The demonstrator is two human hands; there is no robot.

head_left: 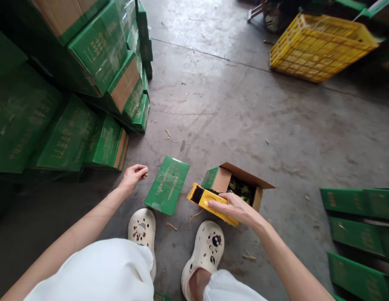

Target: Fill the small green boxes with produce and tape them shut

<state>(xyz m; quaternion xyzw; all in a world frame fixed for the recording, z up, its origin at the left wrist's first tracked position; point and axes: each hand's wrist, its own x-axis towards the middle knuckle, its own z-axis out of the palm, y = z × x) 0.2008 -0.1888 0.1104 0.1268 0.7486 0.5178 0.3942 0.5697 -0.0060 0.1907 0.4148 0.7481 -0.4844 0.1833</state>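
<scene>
My right hand [236,208] grips a yellow tape dispenser [204,199] just above the floor, beside a small open green carton [235,186] with dark green produce inside. My left hand [134,175] hangs loosely curled and holds nothing, a little left of a sealed green carton [167,184] lying flat on the concrete. My two white clogs [142,228] stand just below both cartons.
A tall stack of green cartons [88,83] fills the left side. Flattened green cartons [360,225] lie at the right edge. A yellow plastic crate [320,46] sits tilted at the back right. Bare concrete floor stretches through the middle.
</scene>
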